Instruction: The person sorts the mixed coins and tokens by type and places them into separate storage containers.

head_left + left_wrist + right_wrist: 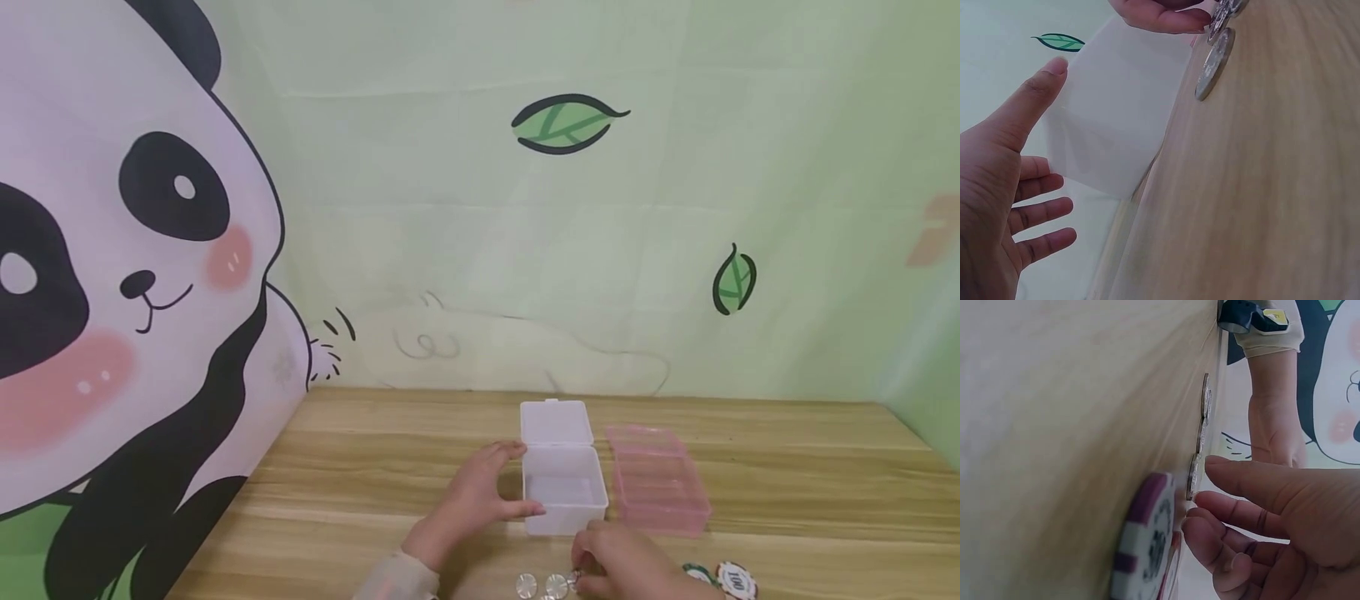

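Note:
A white plastic box [564, 520] stands on the table with its lid [557, 422] flipped back. My left hand [480, 487] is at the box's left side, thumb across the front rim and fingers near the back corner. Those fingers are spread and fairly straight in the left wrist view. Beside the box's front, my right hand [626, 560] has thumb and index finger at opposite edges of a silver coin [1193, 477] close to the tabletop. More silver coins [527, 586] lie just left of it. Inside, the box shows only its bare floor.
A pink see-through box [663, 492] with its lid back stands right of the white one. Poker chips [737, 581] lie near my right wrist, at the table's front. Behind the wooden table [390, 467] hangs a backdrop [450, 208] with a panda and leaves.

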`<state>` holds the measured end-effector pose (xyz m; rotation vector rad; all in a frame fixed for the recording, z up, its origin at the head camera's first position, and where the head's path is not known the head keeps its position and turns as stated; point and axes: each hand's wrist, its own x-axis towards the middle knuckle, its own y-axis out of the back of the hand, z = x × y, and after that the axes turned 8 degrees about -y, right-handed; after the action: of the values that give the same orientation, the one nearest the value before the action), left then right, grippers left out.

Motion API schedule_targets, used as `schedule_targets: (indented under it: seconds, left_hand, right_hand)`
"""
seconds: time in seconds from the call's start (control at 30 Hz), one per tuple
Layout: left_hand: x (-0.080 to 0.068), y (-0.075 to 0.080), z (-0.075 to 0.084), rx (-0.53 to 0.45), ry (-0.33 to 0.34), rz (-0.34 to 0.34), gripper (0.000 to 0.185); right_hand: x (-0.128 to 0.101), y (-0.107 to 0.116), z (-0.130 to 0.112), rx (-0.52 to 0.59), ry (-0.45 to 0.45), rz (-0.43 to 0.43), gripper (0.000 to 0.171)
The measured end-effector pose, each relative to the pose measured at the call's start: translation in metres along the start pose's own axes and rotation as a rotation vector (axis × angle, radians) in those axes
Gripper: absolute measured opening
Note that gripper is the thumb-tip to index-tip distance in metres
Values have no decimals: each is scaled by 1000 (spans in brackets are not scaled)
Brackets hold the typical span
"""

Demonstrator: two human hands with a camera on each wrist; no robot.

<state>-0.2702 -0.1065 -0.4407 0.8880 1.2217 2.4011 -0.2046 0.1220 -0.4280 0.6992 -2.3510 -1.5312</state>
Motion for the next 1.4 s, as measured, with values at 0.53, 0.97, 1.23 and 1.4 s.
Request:
schedule_targets:
  seconds: [0.53, 0.97, 1.23, 1.4]
  left_hand:
    - [-1, 3, 1, -9, 7, -2, 81]
    - [-2, 3, 3, -23, -8, 4, 79]
    - [-3, 3, 3, -21, -1, 0, 79]
    - [-3, 3, 2, -25, -2, 2, 79]
  right_hand:
    - [4, -8, -6, -56, -46, 17, 20]
    - [3, -4, -8, 25, -75, -46, 25]
    - [2, -2, -7, 141, -23, -70, 22]
    - [1, 4, -10, 238, -22, -104, 19]
